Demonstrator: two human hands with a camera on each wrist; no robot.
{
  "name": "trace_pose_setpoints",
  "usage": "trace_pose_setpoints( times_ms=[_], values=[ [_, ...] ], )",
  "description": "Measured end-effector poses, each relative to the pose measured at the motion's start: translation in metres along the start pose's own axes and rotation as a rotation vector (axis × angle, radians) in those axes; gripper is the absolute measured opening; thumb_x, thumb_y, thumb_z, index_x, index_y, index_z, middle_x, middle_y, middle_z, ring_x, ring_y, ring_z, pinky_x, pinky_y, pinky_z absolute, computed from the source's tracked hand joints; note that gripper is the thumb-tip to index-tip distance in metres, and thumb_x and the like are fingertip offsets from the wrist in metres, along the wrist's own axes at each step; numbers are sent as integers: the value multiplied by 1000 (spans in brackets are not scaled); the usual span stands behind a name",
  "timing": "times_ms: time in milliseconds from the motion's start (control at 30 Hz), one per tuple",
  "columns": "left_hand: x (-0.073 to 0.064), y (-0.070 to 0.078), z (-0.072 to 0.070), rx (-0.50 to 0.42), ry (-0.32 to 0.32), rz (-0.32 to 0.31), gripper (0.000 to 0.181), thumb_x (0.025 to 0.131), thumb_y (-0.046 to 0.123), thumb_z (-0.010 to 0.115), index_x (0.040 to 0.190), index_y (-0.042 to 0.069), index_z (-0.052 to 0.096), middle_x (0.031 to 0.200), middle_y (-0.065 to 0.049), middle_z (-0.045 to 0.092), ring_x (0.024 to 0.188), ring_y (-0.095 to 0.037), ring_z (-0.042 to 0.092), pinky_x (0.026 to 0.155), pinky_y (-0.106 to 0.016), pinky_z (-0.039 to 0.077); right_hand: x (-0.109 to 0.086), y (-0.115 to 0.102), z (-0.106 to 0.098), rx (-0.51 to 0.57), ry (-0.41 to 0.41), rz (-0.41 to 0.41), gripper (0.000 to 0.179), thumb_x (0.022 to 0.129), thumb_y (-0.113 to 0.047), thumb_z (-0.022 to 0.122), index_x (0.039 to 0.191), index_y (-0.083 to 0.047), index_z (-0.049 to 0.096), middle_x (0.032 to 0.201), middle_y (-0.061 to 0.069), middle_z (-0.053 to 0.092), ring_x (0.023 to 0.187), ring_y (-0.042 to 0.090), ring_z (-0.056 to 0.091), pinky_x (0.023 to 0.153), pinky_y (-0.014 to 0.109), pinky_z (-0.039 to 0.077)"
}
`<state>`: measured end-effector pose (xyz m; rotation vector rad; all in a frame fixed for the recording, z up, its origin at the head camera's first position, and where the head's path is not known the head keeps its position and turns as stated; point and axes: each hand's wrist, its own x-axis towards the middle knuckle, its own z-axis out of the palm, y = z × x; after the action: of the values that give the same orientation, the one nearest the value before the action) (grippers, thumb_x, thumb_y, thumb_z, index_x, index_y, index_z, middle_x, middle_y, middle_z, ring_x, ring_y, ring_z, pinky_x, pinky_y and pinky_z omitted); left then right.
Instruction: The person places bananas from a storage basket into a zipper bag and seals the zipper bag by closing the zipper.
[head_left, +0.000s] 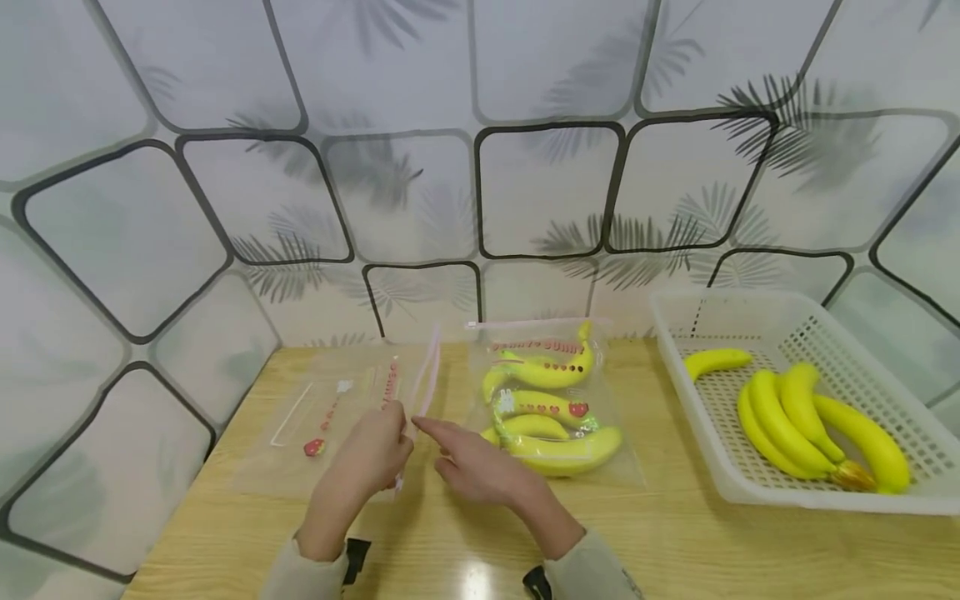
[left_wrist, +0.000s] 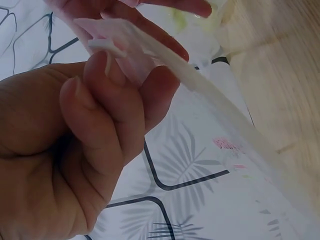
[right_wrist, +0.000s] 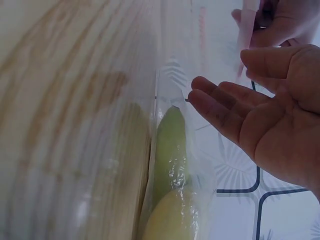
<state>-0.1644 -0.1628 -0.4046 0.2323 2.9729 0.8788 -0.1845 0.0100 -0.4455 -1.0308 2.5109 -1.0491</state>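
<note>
Left hand (head_left: 371, 450) up first, and it's pinching the edge of a flat see-through bag (head_left: 307, 408), right by the pink zip strip (head_left: 427, 375)! Right hand (head_left: 483, 467) comes alongside, fingers loose and holding nothing, index pointing at that strip; whether the tip touches, I can't tell. That bag lies on the left of the tabletop (head_left: 675, 542), and it looks feather-light, limp and slick, likely to crumple or slide; the stiffer strip should be the place to grab. Just right of it sits a second bag (head_left: 605, 400), bananas (head_left: 566, 454) inside, surely the heavier, lumpier handful. Wood grain underneath, smooth enough to throw a glare; far right, a white mesh basket (head_left: 847, 502) with more bananas (head_left: 787, 417); behind everything, a wall (head_left: 551, 192) of dark-outlined panels and grey palm leaves.
</note>
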Motion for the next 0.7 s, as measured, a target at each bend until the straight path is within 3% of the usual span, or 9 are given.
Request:
trace_pose_setpoints(
  times_ms=[267, 467, 600, 700],
  values=[
    [-3, 6, -2, 24, 16, 3, 7, 86, -7, 51, 91, -2, 51, 59, -6, 51, 41, -12, 52, 43, -26, 41, -1, -2, -1, 12, 35, 44, 51, 101, -5, 48, 151, -8, 39, 155, 9, 40, 143, 24, 36, 116, 39, 31],
    [-5, 9, -2, 65, 79, 61, 10, 84, -9, 51, 84, 1, 48, 55, -3, 48, 40, -10, 46, 42, -24, 35, -1, -3, -3, 16, 67, 48, 48, 101, -9, 52, 148, -7, 44, 152, 11, 44, 141, 26, 40, 114, 41, 34],
    [-7, 11, -1, 98, 142, 83, 10, 83, -10, 51, 86, -2, 48, 52, -2, 47, 41, -10, 40, 39, -22, 30, -1, -3, -3, 4, 93, 33, 47, 100, -11, 53, 146, -4, 46, 150, 14, 47, 139, 29, 43, 114, 42, 35],
    [-6, 11, 0, 166, 258, 135, 11, 81, -11, 54, 84, -2, 48, 51, -2, 44, 41, -11, 38, 39, -22, 29, -1, -4, -4, -14, 90, 23, 49, 99, -12, 54, 146, -1, 45, 150, 17, 45, 139, 31, 42, 114, 43, 35]
  ],
)
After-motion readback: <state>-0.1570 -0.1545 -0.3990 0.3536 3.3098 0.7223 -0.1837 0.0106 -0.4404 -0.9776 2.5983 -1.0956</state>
